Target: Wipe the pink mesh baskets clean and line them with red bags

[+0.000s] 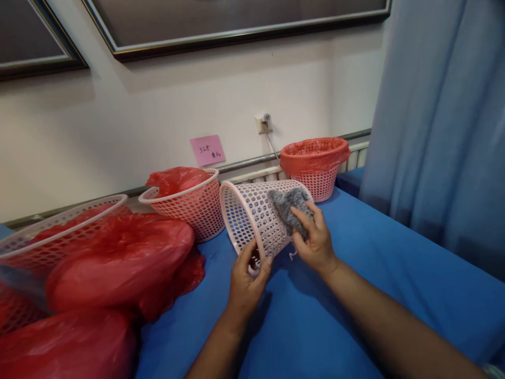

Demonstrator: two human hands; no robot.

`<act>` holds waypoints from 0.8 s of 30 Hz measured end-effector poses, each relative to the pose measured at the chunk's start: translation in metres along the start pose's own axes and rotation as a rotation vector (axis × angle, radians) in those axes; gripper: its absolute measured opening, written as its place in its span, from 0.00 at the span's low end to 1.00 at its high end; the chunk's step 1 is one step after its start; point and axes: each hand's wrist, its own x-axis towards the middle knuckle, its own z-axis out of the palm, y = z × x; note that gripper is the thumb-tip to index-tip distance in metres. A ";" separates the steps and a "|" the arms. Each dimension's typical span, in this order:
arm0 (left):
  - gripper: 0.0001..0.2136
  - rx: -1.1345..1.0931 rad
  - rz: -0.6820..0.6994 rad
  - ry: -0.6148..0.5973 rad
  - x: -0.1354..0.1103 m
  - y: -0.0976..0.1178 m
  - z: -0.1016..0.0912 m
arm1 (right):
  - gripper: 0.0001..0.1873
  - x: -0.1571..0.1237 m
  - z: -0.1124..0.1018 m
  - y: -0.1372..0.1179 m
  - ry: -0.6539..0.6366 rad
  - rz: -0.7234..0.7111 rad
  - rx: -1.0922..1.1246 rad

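A pale pink perforated plastic basket [272, 208] lies tilted on its side above the blue sheet, its open mouth facing left. My left hand [249, 276] grips the rim at the near side, thumb outside and fingers inside the mouth. In my right hand [315, 237] is a grey cloth [290, 208], pressed against the basket's outer wall near its base. The fingers are bent over the cloth's near edge. Part of the basket's wall is hidden behind the cloth.
To the left stand a basket with a red bag [193, 205] and another basket [114, 202], with full red plastic bags [122, 263] in front. A red-lined basket [315, 168] stands at the back right. A blue curtain [442, 131] hangs right; a pink note [207, 150] is on the wall.
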 end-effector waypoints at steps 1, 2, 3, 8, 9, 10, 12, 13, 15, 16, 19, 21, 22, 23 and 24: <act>0.20 0.014 0.012 -0.003 0.000 0.005 -0.002 | 0.33 -0.004 -0.001 -0.014 -0.038 -0.078 0.028; 0.17 0.032 0.024 -0.014 0.000 0.009 -0.004 | 0.35 -0.008 -0.002 -0.026 -0.073 -0.147 0.057; 0.13 0.053 0.034 -0.019 0.000 0.012 -0.005 | 0.36 -0.012 -0.003 -0.037 -0.106 -0.206 0.087; 0.05 0.119 0.027 -0.015 -0.001 0.013 -0.009 | 0.36 -0.020 0.001 -0.047 -0.184 -0.352 0.139; 0.07 0.111 0.015 -0.021 0.000 0.012 -0.010 | 0.35 -0.018 0.002 -0.037 -0.172 -0.324 0.105; 0.09 0.106 0.004 -0.031 0.000 0.010 -0.011 | 0.34 -0.014 0.003 -0.024 -0.147 -0.255 0.055; 0.12 0.126 -0.008 -0.048 0.002 0.007 -0.013 | 0.30 -0.005 0.004 0.012 -0.068 0.019 -0.066; 0.12 0.157 -0.005 -0.060 0.003 0.006 -0.014 | 0.29 0.000 0.004 0.032 -0.027 0.205 -0.122; 0.10 0.243 0.010 -0.088 0.005 0.005 -0.015 | 0.27 0.008 0.003 0.064 0.011 0.539 -0.185; 0.09 0.281 0.017 -0.101 0.005 0.004 -0.015 | 0.28 0.011 0.003 0.074 0.021 0.634 -0.195; 0.09 0.337 0.016 -0.133 0.005 0.003 -0.011 | 0.28 0.010 0.005 0.067 0.034 0.552 -0.145; 0.08 0.325 0.013 -0.176 0.004 0.002 -0.008 | 0.29 0.004 0.006 0.036 -0.009 0.286 -0.067; 0.07 0.308 0.013 -0.201 0.004 0.001 -0.006 | 0.30 0.000 0.006 0.016 -0.061 0.131 -0.021; 0.06 0.282 0.010 -0.214 0.003 -0.001 -0.005 | 0.33 -0.005 0.005 -0.003 -0.129 -0.013 0.021; 0.05 0.255 0.007 -0.223 0.002 -0.002 -0.004 | 0.34 -0.009 0.005 -0.020 -0.174 -0.124 0.059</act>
